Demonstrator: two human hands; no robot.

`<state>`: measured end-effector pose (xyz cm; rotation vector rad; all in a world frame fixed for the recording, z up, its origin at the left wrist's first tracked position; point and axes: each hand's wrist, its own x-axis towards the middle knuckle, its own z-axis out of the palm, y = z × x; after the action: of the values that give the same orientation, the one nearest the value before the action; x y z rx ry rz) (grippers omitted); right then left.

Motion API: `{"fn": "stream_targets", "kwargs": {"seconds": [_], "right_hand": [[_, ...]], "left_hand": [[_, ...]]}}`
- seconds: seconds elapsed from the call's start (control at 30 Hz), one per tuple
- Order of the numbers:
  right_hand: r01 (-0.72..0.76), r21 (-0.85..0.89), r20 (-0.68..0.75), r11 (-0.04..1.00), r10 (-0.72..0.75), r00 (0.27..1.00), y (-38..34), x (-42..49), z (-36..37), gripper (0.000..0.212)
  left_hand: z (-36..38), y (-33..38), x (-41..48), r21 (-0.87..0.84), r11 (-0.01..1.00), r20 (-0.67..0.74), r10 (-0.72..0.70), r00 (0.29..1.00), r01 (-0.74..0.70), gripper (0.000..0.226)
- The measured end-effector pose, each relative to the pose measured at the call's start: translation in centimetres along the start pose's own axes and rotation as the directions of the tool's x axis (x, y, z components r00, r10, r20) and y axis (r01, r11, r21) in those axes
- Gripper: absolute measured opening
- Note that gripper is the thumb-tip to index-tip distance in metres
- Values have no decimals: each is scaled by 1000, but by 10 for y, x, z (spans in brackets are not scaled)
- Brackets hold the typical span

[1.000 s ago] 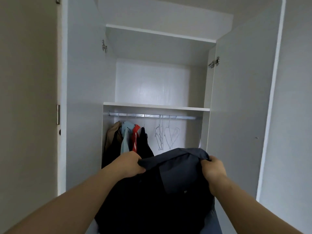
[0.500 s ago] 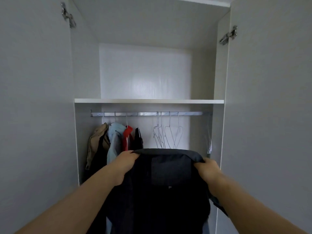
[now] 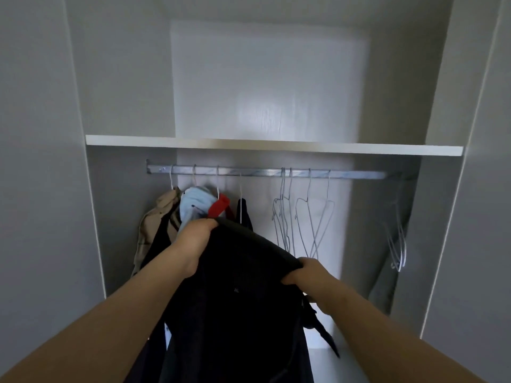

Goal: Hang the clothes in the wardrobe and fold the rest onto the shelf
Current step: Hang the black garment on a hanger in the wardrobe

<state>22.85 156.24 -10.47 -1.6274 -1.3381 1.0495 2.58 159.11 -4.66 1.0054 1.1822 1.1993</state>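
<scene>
Some clothes [image 3: 193,208] already hang on the rail [image 3: 262,172]; below it, left hand [image 3: 196,236] and right hand [image 3: 307,272] each keep a closed grip on the dark garment [image 3: 243,299], not yet hung.

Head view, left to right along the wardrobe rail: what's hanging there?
On the rail: beige garment → light blue garment → red garment → black garment → bunch of bare wire hangers → further bare hangers by the right wall. The held dark garment overlaps these, so it is left out.

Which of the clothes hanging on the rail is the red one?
It's the red garment, third from the left, between the light blue garment and the black garment. The beige garment hangs farthest left.
</scene>
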Motion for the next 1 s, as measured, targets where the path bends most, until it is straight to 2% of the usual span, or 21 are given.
{"fn": "stream_targets", "kwargs": {"seconds": [0.17,0.27,0.33,0.4,0.47,0.53,0.63,0.77,1.0], "right_hand": [[-53,-109,201,993,74,977,-17,49,7,29],[-56,-165,271,985,100,957,-28,77,15,22],[-36,-92,196,995,54,979,-34,93,18,17],[55,-33,-20,998,-56,998,-36,100,16,11],[131,-163,-295,978,-176,939,-33,143,30,8],[104,-377,-416,920,-268,869,-32,147,23,14],[-36,-593,-444,805,-289,848,-22,158,19,36],[-132,-687,-469,715,-298,831,-12,166,22,54],[-153,-687,-406,711,-200,892,3,171,15,69]], "left_hand": [[-5,5,51,12,1000,3,-16,1000,16,29],[-8,10,78,9,1000,1,-18,1000,18,35],[-9,10,95,7,999,5,-35,999,35,29],[-5,11,96,-6,999,17,-41,999,41,17],[-12,5,135,2,998,64,-60,996,60,15],[-8,2,140,-2,998,77,-60,995,61,16],[-6,-2,147,-12,998,90,-54,994,56,18],[-3,-3,158,-32,994,114,-98,989,103,21],[6,-7,166,-83,982,94,-161,982,169,22]]}}
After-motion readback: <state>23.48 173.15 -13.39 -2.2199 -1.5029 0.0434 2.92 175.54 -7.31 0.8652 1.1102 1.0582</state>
